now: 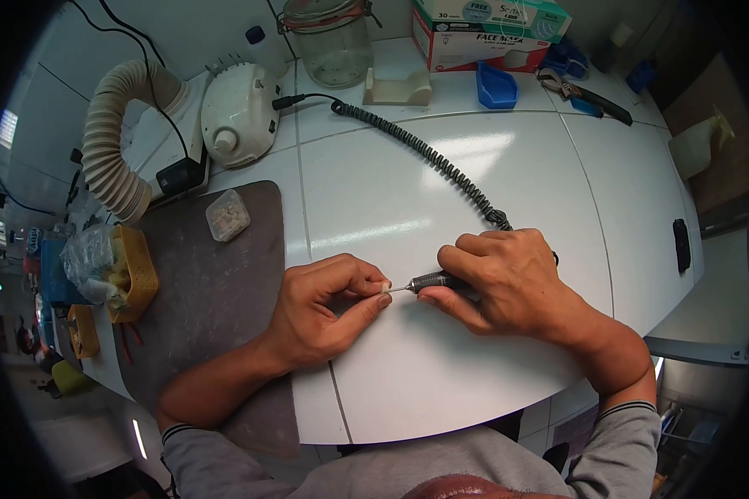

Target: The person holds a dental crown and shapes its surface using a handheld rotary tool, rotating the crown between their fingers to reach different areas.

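Observation:
Between thumb and fingertips, my left hand [329, 308] pinches a small off-white, tooth-like piece [386, 288], mostly covered by the fingers. My right hand [508, 283] is wrapped round a black rotary handpiece [435, 281], held nearly level and aimed left. Its thin metal bur [400, 289] reaches to the small piece, the tip right at my left fingertips. From the handpiece a black coiled cord [424, 150] runs up and back to a white control unit [240, 116] with a round knob.
A clear box of small pale pieces [227, 216] sits on the dark mat [200, 283]. Left of it are a ribbed extraction hose [112, 125] and a yellow basket [140, 274]. A glass jar [329, 46], blue scoop [497, 87], face mask box [483, 50] and adjustable wrench [587, 96] stand behind.

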`<state>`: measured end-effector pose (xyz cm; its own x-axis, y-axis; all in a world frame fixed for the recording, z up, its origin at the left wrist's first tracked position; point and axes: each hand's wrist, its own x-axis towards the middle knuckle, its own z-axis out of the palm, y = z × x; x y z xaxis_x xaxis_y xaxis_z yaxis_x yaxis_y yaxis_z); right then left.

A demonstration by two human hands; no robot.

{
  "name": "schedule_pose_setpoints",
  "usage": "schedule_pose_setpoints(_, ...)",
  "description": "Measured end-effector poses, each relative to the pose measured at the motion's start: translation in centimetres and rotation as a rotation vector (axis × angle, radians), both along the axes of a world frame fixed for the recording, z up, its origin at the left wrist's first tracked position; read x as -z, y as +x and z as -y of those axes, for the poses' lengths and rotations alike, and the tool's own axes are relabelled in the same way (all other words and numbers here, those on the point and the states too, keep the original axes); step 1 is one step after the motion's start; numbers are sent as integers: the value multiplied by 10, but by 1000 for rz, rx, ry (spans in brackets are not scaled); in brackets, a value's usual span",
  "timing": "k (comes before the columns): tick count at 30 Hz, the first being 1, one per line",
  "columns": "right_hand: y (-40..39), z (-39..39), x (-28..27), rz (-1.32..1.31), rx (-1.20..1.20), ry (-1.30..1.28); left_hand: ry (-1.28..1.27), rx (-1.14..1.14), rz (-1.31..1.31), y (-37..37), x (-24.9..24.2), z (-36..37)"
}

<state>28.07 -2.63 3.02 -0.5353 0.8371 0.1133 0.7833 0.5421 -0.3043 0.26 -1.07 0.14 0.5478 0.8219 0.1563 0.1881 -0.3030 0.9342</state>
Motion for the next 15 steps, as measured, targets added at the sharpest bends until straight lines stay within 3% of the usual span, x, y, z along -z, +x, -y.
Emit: schedule_pose_setpoints(15,-3,3,-2,26,49,-3,18,-5,-19,-1,0,0)
